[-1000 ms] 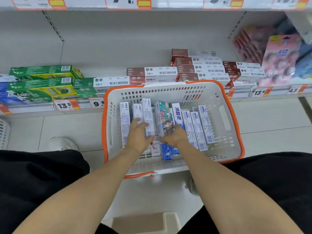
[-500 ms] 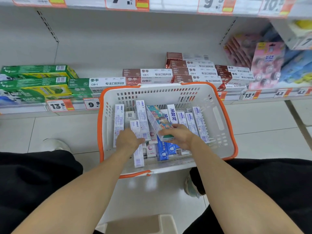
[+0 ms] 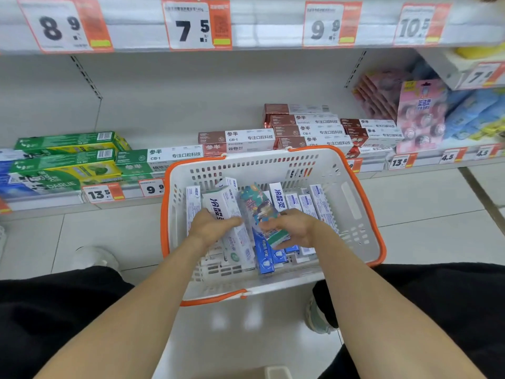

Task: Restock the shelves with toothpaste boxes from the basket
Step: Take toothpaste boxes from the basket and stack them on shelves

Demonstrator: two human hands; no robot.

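A white basket with an orange rim (image 3: 352,203) stands on the floor before the bottom shelf (image 3: 43,199), filled with several toothpaste boxes. Both hands are inside it. My left hand (image 3: 210,227) grips a white box with blue lettering (image 3: 226,207), tilted up out of the pile. My right hand (image 3: 293,228) holds a teal, colourfully printed box (image 3: 258,205) by its lower end, raised at a slant. Narrow white boxes (image 3: 317,203) stand upright at the right of the basket; blue boxes (image 3: 265,258) lie near the front.
The bottom shelf holds green boxes (image 3: 68,149) on the left and brown-and-white boxes (image 3: 308,131) stacked behind the basket, with bare back wall above. Pink packs (image 3: 420,113) hang at the right. Price tags (image 3: 195,24) line the shelf edge above. My knees flank the basket.
Both hands have lifted boxes out of the pile: the left raised a white box, the right tilted the teal box higher. The camera has moved closer and looks up more.
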